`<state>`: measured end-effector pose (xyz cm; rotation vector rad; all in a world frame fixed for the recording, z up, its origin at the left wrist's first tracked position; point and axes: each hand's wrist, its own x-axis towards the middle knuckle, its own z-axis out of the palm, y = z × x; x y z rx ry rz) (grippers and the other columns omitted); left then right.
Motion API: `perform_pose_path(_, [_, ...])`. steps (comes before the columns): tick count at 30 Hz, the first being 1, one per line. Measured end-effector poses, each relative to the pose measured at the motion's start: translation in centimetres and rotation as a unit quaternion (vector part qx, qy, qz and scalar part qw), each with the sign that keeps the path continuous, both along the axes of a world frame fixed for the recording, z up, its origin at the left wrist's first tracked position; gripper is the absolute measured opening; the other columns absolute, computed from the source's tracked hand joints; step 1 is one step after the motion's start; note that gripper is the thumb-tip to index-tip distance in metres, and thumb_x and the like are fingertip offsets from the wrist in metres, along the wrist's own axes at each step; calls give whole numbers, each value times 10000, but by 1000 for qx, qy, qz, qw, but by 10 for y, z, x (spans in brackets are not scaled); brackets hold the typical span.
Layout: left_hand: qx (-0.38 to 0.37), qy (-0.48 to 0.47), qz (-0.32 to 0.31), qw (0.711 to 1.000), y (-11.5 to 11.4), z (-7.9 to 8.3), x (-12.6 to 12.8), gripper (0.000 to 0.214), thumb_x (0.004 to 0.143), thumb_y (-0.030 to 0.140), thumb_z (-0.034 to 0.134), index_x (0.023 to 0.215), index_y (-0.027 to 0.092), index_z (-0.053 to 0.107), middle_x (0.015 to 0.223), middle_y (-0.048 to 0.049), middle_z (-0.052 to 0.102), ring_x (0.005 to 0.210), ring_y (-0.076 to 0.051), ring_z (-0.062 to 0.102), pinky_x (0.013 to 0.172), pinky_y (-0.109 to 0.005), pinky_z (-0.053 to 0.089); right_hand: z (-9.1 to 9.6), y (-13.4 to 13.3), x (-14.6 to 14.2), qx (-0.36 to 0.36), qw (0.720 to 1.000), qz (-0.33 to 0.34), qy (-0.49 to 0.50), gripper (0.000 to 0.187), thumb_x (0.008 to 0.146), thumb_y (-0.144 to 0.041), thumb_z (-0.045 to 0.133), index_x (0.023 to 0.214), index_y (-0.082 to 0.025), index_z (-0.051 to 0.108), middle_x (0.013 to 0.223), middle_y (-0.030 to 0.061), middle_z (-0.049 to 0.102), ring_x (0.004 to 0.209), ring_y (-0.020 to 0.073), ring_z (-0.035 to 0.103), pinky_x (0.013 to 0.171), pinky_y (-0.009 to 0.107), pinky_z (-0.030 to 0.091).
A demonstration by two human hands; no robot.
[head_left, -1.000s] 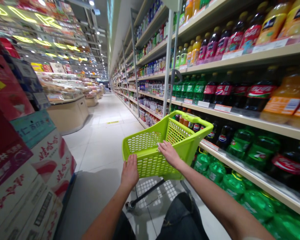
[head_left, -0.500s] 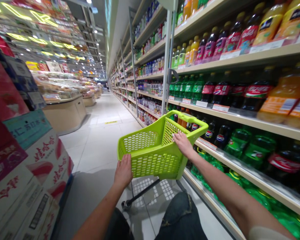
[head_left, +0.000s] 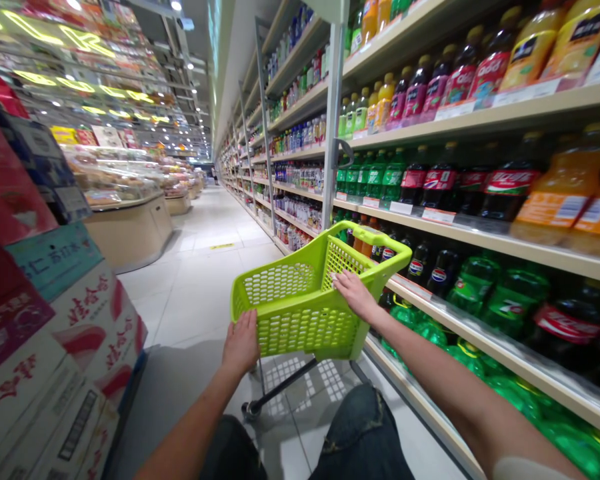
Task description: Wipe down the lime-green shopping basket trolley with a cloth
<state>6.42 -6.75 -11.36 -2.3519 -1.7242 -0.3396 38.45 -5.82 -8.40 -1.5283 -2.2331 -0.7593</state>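
A lime-green plastic shopping cart (head_left: 305, 327) stands sideways in front of me, its basket bare inside where I can see. My left hand (head_left: 243, 340) is closed over the rim at the basket's left corner, fingers bent over the edge. Farther right, my right hand (head_left: 355, 293) grips the near rim beside the perforated inner panel. Something small and white shows at its fingertips, too small to name. The cart's handle (head_left: 380, 240) is at the upper right, close to the shelves, with neither hand on it.
Drink shelves (head_left: 460, 227) with cola, green and orange bottles run along the right, close to the cart. Stacked cartons (head_left: 90, 320) border the left side. A rounded display counter (head_left: 125, 227) stands beyond them. The tiled aisle (head_left: 205, 280) stretches ahead.
The cart and both hands have shifted slightly left in view. My right hand has slid a little left along the rim. Both hands stay on the cart.
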Motion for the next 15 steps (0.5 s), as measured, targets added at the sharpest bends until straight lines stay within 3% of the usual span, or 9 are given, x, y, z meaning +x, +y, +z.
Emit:
perform_pose_path(5, [-2, -22, -3, 1000, -6, 4, 11, 589, 679, 93, 407, 1264, 73, 334, 1272, -138, 448, 1188, -223, 370, 1014, -398, 231, 17, 8, 14, -47, 996, -58, 57, 343, 847, -95, 363, 1141, -133, 534, 1240, 114, 475, 1222, 251, 298, 989, 436, 267])
perform_pose_path(8, [0, -34, -5, 999, -15, 7, 28, 574, 677, 112, 429, 1244, 69, 354, 1199, -147, 493, 1122, -237, 419, 996, -382, 247, 18, 14, -2, -62, 987, -99, 109, 334, 837, -85, 365, 1105, -137, 558, 1220, 129, 487, 1217, 258, 307, 982, 451, 261])
perform_pose_path(11, [-13, -41, -11, 999, -25, 10, 46, 576, 676, 128, 444, 1239, 52, 354, 1154, -161, 508, 1079, -257, 445, 973, -385, 270, 0, 15, -45, -76, 988, -77, 112, 362, 800, -37, 396, 1095, -159, 565, 1215, 107, 497, 1213, 229, 322, 982, 416, 272])
perform_pose_path(15, [-29, -50, -36, 998, -31, 14, 55, 592, 668, 139, 460, 1241, 41, 348, 1161, -173, 504, 1085, -258, 447, 966, -371, 285, -31, 9, -97, -72, 988, 16, 138, 456, 740, 8, 416, 1148, -163, 529, 1260, 95, 459, 1246, 216, 268, 995, 407, 262])
